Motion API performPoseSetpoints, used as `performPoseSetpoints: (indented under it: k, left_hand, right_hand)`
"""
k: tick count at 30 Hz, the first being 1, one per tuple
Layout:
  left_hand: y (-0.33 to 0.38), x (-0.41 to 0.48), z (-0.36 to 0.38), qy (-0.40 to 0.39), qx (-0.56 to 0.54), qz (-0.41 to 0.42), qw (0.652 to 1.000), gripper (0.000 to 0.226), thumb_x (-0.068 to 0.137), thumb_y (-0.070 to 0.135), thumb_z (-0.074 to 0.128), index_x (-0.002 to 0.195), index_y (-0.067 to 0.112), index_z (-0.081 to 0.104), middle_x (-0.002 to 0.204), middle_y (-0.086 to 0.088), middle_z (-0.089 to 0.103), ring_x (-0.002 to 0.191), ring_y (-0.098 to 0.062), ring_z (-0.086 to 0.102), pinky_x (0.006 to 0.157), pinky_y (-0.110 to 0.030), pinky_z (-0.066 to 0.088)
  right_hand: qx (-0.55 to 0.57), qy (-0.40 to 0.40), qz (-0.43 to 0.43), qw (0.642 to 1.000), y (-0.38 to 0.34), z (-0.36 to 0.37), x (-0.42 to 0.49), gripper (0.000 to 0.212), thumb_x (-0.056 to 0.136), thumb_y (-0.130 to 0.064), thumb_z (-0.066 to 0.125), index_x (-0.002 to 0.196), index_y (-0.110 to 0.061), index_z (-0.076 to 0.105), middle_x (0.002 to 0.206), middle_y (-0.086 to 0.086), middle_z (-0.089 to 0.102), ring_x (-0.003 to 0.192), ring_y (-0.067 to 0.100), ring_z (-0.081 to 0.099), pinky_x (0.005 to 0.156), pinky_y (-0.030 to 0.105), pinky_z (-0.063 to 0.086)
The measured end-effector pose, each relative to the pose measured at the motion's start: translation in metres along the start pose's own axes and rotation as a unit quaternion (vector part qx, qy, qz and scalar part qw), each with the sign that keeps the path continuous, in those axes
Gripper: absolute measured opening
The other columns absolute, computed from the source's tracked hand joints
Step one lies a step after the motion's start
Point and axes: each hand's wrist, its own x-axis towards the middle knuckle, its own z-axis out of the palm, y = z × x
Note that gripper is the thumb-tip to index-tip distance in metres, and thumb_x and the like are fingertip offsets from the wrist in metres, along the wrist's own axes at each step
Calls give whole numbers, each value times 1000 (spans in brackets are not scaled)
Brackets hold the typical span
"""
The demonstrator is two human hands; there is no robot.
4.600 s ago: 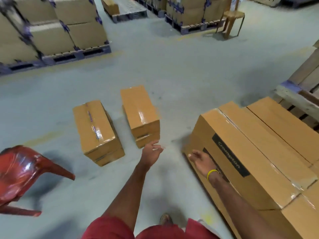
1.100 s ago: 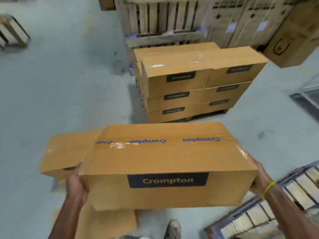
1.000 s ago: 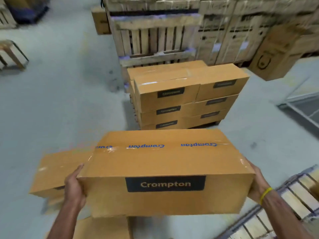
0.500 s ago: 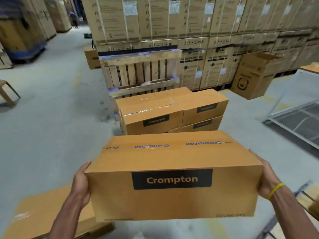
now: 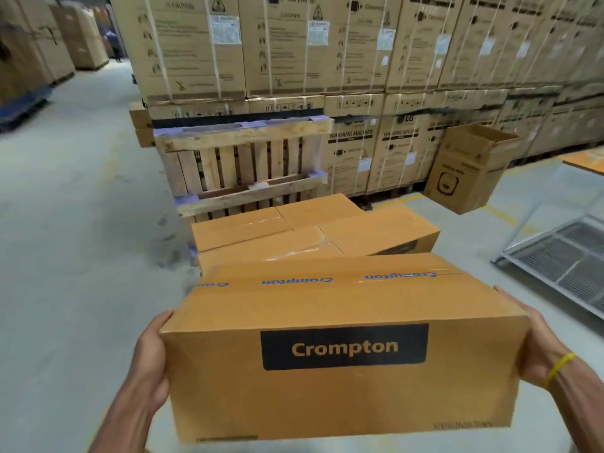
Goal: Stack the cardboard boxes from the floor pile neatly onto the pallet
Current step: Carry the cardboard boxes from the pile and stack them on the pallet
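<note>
I carry a long brown cardboard box (image 5: 343,305) with a black "Crompton" label on its near side, level at waist height. My left hand (image 5: 152,354) grips its left end and my right hand (image 5: 536,341), with a yellow band at the wrist, grips its right end; the fingers are hidden behind the box. Just beyond it stands the stack of matching boxes (image 5: 294,230), its top layer showing several boxes side by side. The held box hides the front of the stack and the pallet under it.
Wooden pallets (image 5: 242,165) lean upright behind the stack. Tall washing machine cartons (image 5: 353,152) form a wall at the back. An open carton (image 5: 470,168) stands at the right, with a white metal rack (image 5: 562,259) on the floor. Bare concrete floor (image 5: 81,223) stretches left.
I have lifted the box from the floor pile, turned and come closer to the stack. The floor boxes have dropped out of view, and the held box now covers the stack's front.
</note>
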Motion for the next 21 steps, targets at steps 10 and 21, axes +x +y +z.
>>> performPoseSetpoints:
  k: [10, 21]
  left_hand:
    - [109, 155, 86, -19, -6, 44, 999, 53, 106, 43, 45, 73, 23, 81, 69, 1, 74, 66, -17, 68, 73, -37, 46]
    - [174, 332, 179, 49, -50, 104, 992, 36, 101, 47, 50, 79, 25, 69, 66, 6, 69, 64, -15, 62, 67, -32, 42]
  right_hand:
    - [25, 8, -48, 998, -115, 95, 147, 48, 93, -57, 56, 60, -28, 77, 59, -3, 69, 48, 15, 65, 72, 33, 44]
    - [-5, -80, -57, 995, -231, 214, 385, 43, 88, -63, 59, 71, -28, 76, 63, -5, 67, 59, 16, 63, 72, 29, 50]
